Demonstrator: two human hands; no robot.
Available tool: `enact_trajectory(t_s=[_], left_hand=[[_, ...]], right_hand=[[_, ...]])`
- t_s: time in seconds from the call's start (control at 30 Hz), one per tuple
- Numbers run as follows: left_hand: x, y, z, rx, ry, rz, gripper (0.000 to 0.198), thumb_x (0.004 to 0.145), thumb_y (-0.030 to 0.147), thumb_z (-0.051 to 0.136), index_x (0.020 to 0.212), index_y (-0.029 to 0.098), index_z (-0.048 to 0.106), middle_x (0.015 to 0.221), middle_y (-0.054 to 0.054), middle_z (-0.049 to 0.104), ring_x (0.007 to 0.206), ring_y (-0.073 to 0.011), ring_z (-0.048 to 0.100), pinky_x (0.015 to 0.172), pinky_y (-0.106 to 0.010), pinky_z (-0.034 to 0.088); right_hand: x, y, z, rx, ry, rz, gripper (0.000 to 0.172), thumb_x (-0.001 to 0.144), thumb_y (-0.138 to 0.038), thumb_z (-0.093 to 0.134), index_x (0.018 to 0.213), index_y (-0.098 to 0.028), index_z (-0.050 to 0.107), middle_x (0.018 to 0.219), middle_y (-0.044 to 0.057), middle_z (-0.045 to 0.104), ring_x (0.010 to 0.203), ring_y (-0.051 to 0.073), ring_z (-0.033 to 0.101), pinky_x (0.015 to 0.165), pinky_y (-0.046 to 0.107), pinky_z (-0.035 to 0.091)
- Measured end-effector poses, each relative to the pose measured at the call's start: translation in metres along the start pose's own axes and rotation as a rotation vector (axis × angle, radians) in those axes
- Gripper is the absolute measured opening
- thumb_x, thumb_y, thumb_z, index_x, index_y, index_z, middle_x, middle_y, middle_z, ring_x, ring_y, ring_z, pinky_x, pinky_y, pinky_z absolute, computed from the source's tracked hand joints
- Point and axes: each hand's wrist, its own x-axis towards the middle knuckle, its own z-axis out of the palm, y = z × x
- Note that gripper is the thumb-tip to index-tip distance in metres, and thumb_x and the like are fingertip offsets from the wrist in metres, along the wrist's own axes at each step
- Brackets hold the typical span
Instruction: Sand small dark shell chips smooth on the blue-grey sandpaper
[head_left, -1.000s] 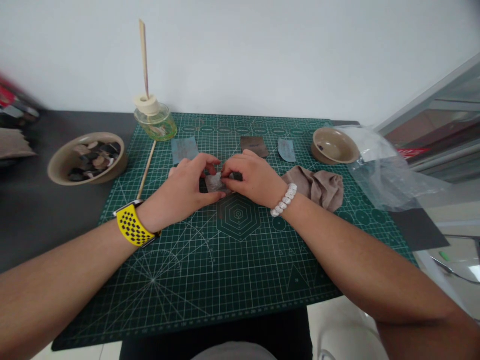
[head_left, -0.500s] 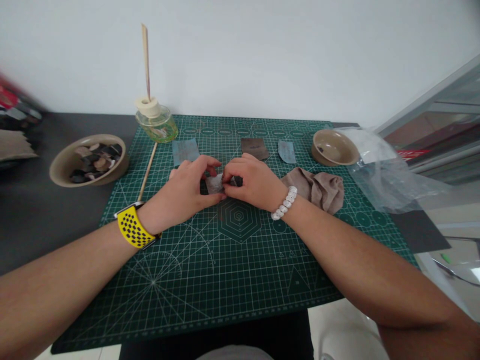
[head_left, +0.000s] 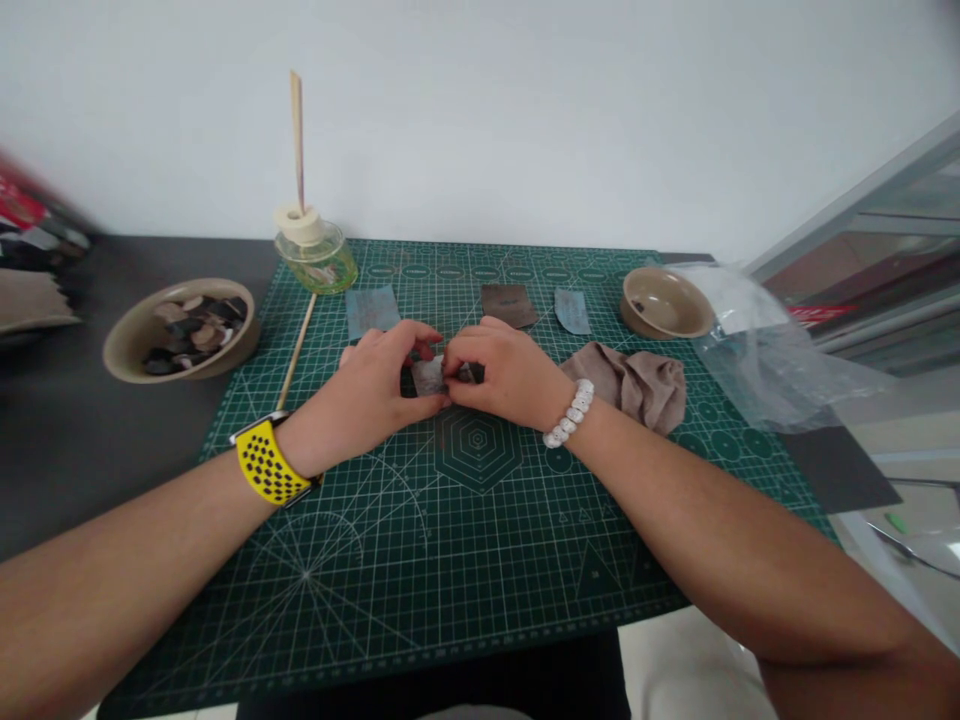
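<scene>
Both of my hands meet over the middle of a green cutting mat (head_left: 450,540). My left hand (head_left: 375,385), with a yellow watch band on its wrist, pinches the left side of a small grey piece of sandpaper-like sheet (head_left: 429,378). My right hand (head_left: 502,372), with a white bead bracelet on its wrist, pinches the right side of the same piece with fingers curled. A small dark object shows partly under the fingers; I cannot make out what it is.
On the mat lie two bluish sheets (head_left: 372,310) (head_left: 572,309), a dark brown sheet (head_left: 508,303), a crumpled brown cloth (head_left: 637,385) and a wooden stick (head_left: 295,352). A reed-diffuser jar (head_left: 315,258), a bowl of chips (head_left: 182,328), a nearly empty bowl (head_left: 664,303) and a plastic bag (head_left: 772,350) surround them.
The view has shifted slightly, so everything sits lower in the frame. Both hands keep their pinch on the small grey piece; my right fingers have curled in a little tighter.
</scene>
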Motion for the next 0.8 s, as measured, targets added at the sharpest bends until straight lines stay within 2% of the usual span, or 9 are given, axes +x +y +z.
enact_trajectory(t_s=[0.17,0.43,0.63,0.73,0.8], left_hand=[[0.0008,-0.0015,0.0008,0.000,-0.004,0.007,0.057,0.085,0.048,0.082,0.135,0.025,0.068,0.126,-0.011,0.078,0.119,-0.0394,0.067,0.106,-0.058,0.051],[0.0010,-0.0025,0.0017,0.006,0.001,0.024,0.047,0.085,0.049,0.081,0.125,0.026,0.068,0.121,-0.011,0.076,0.115,-0.0393,0.066,0.103,-0.057,0.050],[0.0016,-0.0052,0.0021,0.004,0.006,0.038,0.042,0.085,0.046,0.080,0.120,0.026,0.069,0.122,-0.011,0.076,0.116,-0.0389,0.067,0.105,-0.057,0.050],[0.0015,-0.0059,0.0021,0.003,0.014,0.041,0.045,0.085,0.048,0.081,0.123,0.026,0.070,0.125,-0.011,0.076,0.119,-0.0395,0.067,0.105,-0.056,0.050],[0.0011,-0.0058,0.0023,0.016,0.020,0.025,0.048,0.085,0.050,0.083,0.125,0.027,0.071,0.126,-0.011,0.076,0.119,-0.0404,0.066,0.103,-0.056,0.050]], right_hand=[[0.0000,0.0034,-0.0014,-0.019,0.016,0.018,0.018,0.087,-0.013,0.076,0.078,-0.023,0.064,0.087,0.001,0.071,0.086,0.020,0.053,0.091,0.037,0.041],[0.0031,0.0059,0.0023,0.000,0.019,0.013,0.014,0.094,-0.011,0.072,0.085,-0.021,0.069,0.096,0.004,0.077,0.092,0.021,0.060,0.097,0.039,0.042],[0.0007,0.0021,0.0011,0.010,-0.010,0.001,0.015,0.090,-0.010,0.074,0.082,-0.022,0.068,0.092,0.003,0.075,0.090,0.021,0.058,0.095,0.038,0.043],[-0.0019,0.0019,0.0008,0.048,0.047,0.020,0.014,0.087,-0.011,0.076,0.080,-0.021,0.070,0.091,0.003,0.077,0.091,0.021,0.061,0.094,0.038,0.045],[-0.0033,0.0032,0.0007,0.120,0.155,0.029,0.009,0.087,-0.014,0.077,0.083,-0.022,0.074,0.094,0.002,0.080,0.094,0.021,0.066,0.093,0.037,0.047]])
